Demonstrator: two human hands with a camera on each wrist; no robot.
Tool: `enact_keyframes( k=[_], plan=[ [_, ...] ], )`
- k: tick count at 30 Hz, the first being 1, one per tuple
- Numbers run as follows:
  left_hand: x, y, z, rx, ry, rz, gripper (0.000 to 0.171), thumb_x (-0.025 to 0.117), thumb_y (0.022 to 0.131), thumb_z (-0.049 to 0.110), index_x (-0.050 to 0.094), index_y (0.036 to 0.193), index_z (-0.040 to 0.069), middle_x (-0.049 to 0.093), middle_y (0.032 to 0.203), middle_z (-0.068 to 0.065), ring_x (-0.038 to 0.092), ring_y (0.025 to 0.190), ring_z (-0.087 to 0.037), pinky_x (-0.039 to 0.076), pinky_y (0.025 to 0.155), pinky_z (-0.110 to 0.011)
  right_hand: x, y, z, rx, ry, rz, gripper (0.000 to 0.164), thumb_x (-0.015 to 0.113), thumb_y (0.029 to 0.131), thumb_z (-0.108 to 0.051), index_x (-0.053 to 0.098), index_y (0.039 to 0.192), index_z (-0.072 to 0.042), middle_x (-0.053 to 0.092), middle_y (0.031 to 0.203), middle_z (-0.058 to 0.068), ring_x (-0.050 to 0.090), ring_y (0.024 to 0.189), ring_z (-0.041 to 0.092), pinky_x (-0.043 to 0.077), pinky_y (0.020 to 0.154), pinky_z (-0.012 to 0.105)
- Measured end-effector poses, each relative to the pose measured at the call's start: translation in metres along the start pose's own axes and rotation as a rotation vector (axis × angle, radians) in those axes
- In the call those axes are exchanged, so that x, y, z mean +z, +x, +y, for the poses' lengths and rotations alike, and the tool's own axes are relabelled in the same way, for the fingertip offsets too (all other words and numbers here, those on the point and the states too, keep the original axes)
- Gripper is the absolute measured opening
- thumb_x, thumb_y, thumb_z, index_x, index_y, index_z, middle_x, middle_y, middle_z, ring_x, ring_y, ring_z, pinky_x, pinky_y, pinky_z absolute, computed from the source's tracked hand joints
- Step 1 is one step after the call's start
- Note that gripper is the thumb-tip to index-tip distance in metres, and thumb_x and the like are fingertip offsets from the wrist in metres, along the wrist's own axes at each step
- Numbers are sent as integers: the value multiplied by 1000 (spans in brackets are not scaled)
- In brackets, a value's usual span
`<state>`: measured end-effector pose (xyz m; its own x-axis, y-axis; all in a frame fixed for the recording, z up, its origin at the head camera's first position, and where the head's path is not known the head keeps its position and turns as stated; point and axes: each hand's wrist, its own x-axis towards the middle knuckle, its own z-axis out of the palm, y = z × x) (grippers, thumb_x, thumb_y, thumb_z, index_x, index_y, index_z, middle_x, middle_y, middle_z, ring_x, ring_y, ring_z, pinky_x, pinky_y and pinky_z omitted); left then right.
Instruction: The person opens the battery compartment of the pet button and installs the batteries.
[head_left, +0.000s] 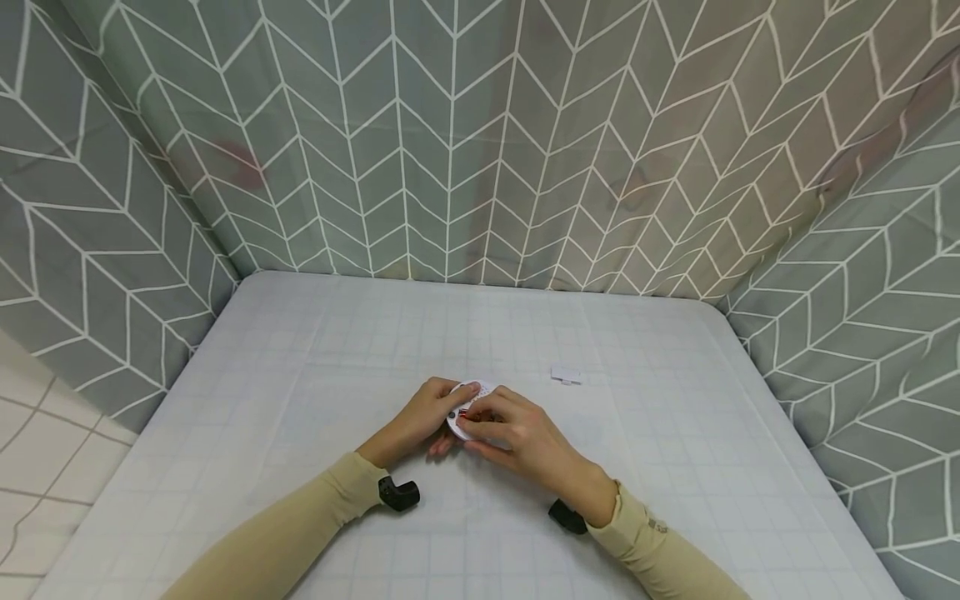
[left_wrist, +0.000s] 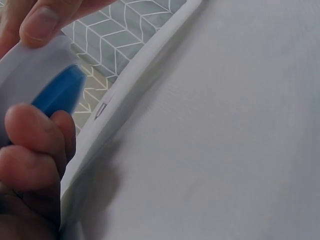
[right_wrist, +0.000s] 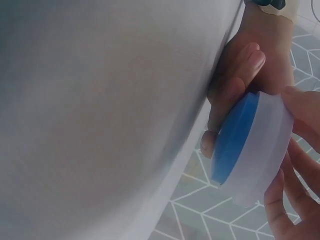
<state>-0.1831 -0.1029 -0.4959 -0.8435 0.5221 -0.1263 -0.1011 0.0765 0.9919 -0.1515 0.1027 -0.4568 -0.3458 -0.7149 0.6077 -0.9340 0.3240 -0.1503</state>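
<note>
A round white device (head_left: 462,427) with a blue front (right_wrist: 235,137) is between both hands. Its back, with a patch of small holes and a dark round spot, faces up in the head view. My left hand (head_left: 427,417) grips it from the left, thumb on the back and fingers (left_wrist: 32,127) beneath by the blue side. My right hand (head_left: 517,433) bends over the back, and its fingertips pinch a small red piece (head_left: 464,412) there; the fingers cover most of that piece. In the right wrist view, right-hand fingers (right_wrist: 280,200) are at the white rim.
A small white rectangular cover (head_left: 566,375) with a tab lies on the table behind and to the right of the hands. A pale cloth covers the table (head_left: 360,333). Grey patterned curtains (head_left: 480,167) hang behind it and on both sides.
</note>
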Motion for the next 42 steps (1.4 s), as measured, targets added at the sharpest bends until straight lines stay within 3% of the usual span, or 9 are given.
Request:
enact_keyframes(
  k=[14, 19, 24, 28, 32, 38, 42],
  plan=[
    [-1, 2, -2, 35, 2, 8, 55, 51, 100, 53, 63, 89, 0, 54, 46, -11, 46, 29, -18, 41, 28, -35, -2, 0, 2, 38, 40, 4, 30, 79, 86, -21, 73, 114, -12, 66, 113, 0, 59, 100, 13, 51, 83, 20],
    [1, 2, -2, 53, -16, 2, 55, 50, 101, 51, 63, 91, -1, 53, 45, -13, 45, 29, -19, 39, 27, -36, -5, -2, 9, 61, 89, 52, 25, 79, 86, -20, 74, 109, -12, 67, 109, 0, 60, 100, 13, 51, 83, 18],
    [2, 2, -1, 29, -18, 2, 58, 51, 99, 54, 63, 90, -2, 54, 45, -13, 46, 28, -19, 39, 27, -38, -12, -5, 18, 132, 104, 98, 19, 78, 87, -16, 75, 105, -11, 67, 106, 1, 63, 99, 13, 52, 85, 19],
    [3, 3, -1, 7, -9, 10, 60, 53, 97, 57, 63, 93, -1, 57, 47, -13, 48, 29, -19, 40, 27, -36, -16, -9, 25, 212, 81, 116, 20, 76, 87, -13, 74, 107, -9, 67, 108, 2, 62, 101, 14, 53, 86, 23],
    [3, 4, -1, -3, -13, 18, 58, 55, 96, 57, 65, 98, 0, 58, 49, -12, 48, 30, -18, 40, 28, -31, -19, -12, 30, 344, 37, 101, 26, 74, 89, -13, 71, 114, -9, 66, 114, 2, 61, 108, 16, 54, 89, 29],
    [3, 3, -1, -27, -5, 32, 57, 56, 95, 57, 64, 101, 1, 58, 49, -12, 48, 30, -18, 40, 28, -31, -27, -15, 37, 591, -50, -10, 39, 70, 87, -9, 65, 126, -8, 65, 121, 6, 60, 113, 21, 53, 93, 41],
    [3, 1, 1, -24, 20, 46, 57, 55, 96, 56, 64, 98, 0, 58, 48, -14, 49, 29, -19, 41, 27, -35, -31, -15, 42, 700, -82, -92, 47, 70, 84, -7, 61, 130, -4, 63, 126, 12, 57, 118, 27, 50, 99, 45]
  ],
)
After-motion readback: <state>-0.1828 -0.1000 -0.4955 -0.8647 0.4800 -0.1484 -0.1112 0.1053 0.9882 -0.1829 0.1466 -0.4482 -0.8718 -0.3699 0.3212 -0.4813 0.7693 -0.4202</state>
